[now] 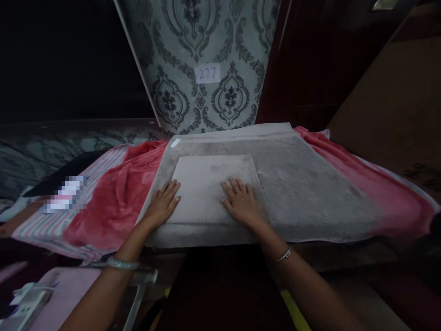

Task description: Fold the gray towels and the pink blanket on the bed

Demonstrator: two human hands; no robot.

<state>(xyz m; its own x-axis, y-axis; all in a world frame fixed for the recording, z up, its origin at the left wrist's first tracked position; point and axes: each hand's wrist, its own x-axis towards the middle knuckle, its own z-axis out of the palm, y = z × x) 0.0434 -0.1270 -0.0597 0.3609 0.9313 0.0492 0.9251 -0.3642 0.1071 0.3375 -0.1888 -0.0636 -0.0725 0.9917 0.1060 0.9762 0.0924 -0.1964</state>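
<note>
A pale grey plush cloth [203,177], folded into a flat rectangle, lies on a larger grey plush cloth [303,184]. My left hand [163,203] rests palm down at the left edge of the folded cloth, fingers stretched out. On its right side my right hand [241,202] presses flat, with fingers spread. Neither hand grips anything. The larger cloth is spread out beneath, with a white tag at its far left corner. I cannot tell whether the two cloths are one piece.
A red blanket [132,195] and a striped cloth [37,225] lie under the grey cloth at the sides. Behind stand a patterned wall with a "277" paper [207,73], a dark screen [69,59] and a dark red door. A power strip [31,305] sits at lower left.
</note>
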